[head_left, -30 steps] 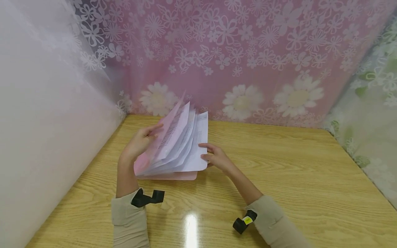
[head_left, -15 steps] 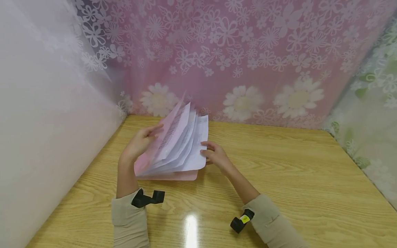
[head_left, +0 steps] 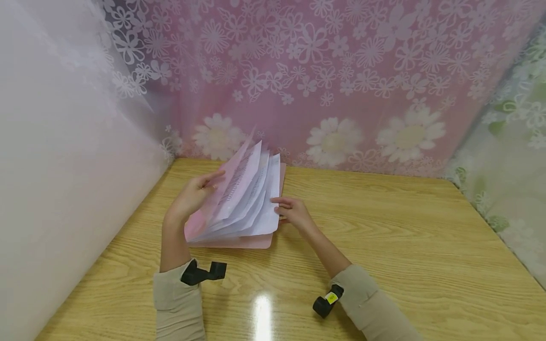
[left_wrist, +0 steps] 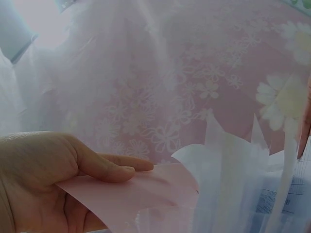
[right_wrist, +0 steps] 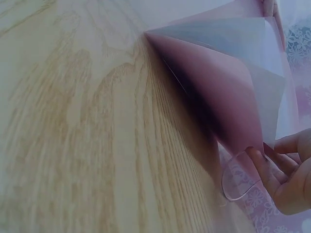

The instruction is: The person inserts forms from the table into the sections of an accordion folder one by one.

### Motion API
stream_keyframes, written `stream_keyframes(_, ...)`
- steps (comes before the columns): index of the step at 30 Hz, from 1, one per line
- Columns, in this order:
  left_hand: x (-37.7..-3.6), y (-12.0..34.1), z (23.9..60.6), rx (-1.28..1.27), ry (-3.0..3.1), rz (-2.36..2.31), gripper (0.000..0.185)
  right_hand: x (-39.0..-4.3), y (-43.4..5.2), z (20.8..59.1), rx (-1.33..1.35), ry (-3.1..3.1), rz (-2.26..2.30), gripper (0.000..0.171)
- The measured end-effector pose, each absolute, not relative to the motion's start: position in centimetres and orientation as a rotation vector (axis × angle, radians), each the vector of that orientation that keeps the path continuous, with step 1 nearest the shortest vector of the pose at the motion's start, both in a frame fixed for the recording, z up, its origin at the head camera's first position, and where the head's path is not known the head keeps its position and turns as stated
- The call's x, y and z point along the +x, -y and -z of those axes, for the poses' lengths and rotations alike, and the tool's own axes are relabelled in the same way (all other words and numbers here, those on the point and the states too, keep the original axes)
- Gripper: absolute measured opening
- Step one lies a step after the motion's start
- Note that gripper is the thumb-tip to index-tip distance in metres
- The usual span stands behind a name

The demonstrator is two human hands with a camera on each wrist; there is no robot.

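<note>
A pink folder with white printed pages inside stands partly open on the table. Its front cover is tilted up, and my left hand pinches that cover's edge, thumb on one face and fingers on the other. At the opposite side, my right hand holds the outer edge of the pages between thumb and fingers. In the right wrist view the right hand is at the lower corner of the pages and a curled pink sheet. Most of the inner pages' print is hidden or too small to read.
The wooden table carries the folder. A pink flowered curtain hangs along the back, a pale sheet on the left and a green-flowered one on the right. Black camera mounts sit at both cuffs.
My right hand has shifted slightly left with the page edge, and a strip of pink cover now shows beyond the pages at upper right. The left hand has stayed in place.
</note>
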State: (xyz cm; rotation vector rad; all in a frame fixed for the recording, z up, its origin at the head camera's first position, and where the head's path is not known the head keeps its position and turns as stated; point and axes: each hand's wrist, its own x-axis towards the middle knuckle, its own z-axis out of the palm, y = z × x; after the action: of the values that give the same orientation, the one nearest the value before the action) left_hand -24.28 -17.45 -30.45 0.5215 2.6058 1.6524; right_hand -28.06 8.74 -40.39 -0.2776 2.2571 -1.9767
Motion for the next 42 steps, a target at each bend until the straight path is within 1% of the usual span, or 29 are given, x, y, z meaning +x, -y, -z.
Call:
stream_keyframes(9,-24.3,17.3,30.4,0.536,-2.618,-1.645,0.043,-28.2,-7.8,40.6,-0.287,-2.28,1.89,0.03)
stream_keyframes(18,-24.3,17.2,30.4,0.54,-2.633,-1.628,0.041,-28.4,-6.6,40.7,-0.301,-2.355,1.818,0.034)
stream_keyframes(22,-24.3,17.1,30.4,0.533,-2.637,-1.625,0.041,-28.8,-6.2,41.2,-0.376,-2.418,1.813,0.036)
stream_keyframes(24,-24.3,17.1,30.4,0.537,-2.639,-1.623,0.041,-30.7,-6.4,43.6,-0.485,-2.417,1.853,0.036)
stream_keyframes(26,-24.3,17.0,30.4,0.537,-2.636,-1.629,0.041,-31.7,-6.5,44.8,-0.487,-2.413,1.841,0.037)
stream_keyframes(28,-24.3,17.1,30.5,0.536,-2.636,-1.632,0.041,-32.0,-6.3,45.2,-0.437,-2.422,1.824,0.037)
stream_keyframes(29,-24.3,17.1,30.5,0.538,-2.634,-1.635,0.041,-32.0,-6.2,45.2,-0.399,-2.418,1.819,0.036)
stream_keyframes(31,-24.3,17.1,30.5,0.536,-2.631,-1.642,0.041,-30.2,-5.7,43.0,-0.278,-2.433,1.761,0.037)
stream_keyframes(35,-24.2,17.1,30.5,0.532,-2.621,-1.651,0.041,-27.9,-5.4,40.4,-0.277,-2.435,1.755,0.035)
stream_keyframes(39,-24.2,17.1,30.5,0.529,-2.61,-1.659,0.042,-27.3,-5.8,39.6,-0.285,-2.399,1.802,0.033)
stream_keyframes(42,-24.2,17.1,30.6,0.537,-2.615,-1.65,0.042,-27.6,-6.4,40.4,-0.256,-2.402,1.845,0.03)
